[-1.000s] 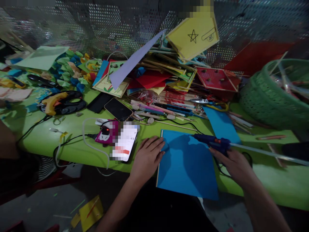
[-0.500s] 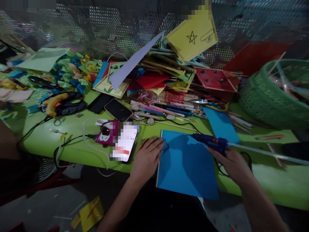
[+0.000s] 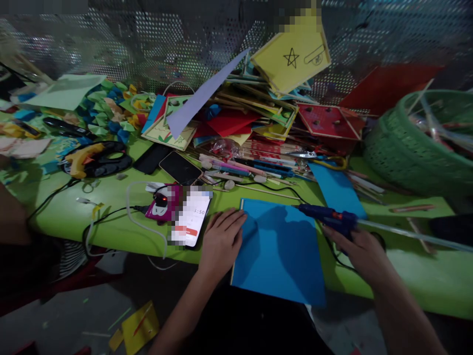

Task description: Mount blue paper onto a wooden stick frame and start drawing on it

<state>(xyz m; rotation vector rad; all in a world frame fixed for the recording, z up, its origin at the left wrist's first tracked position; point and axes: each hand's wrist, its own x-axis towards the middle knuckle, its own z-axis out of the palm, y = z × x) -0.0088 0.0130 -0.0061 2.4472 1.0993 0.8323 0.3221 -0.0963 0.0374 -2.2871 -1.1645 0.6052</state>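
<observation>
A blue sheet of card [image 3: 273,256] lies at the table's front edge, with a thin pale wooden strip [image 3: 236,246] along its left side. My left hand [image 3: 223,239] rests at that side, fingers stretched out and lying flat, their tips at the card's upper left edge. In my right hand [image 3: 364,249] is a blue hot glue gun [image 3: 332,217], its nozzle pointing left over the card's upper right part. A long translucent glue stick [image 3: 414,234] sticks out of its back end.
Left of my left hand lie a lit phone [image 3: 192,219] and a purple power socket [image 3: 162,209] with cables. Behind are a dark phone [image 3: 181,167], pens, scissors [image 3: 328,160] and piled framed cards [image 3: 177,133]. A green basket [image 3: 414,148] stands at right, a tape dispenser [image 3: 96,158] at left.
The blue card has shifted slightly left, together with my left hand. The glue gun in my right hand has moved a little to the right, its nozzle staying by the card's upper edge.
</observation>
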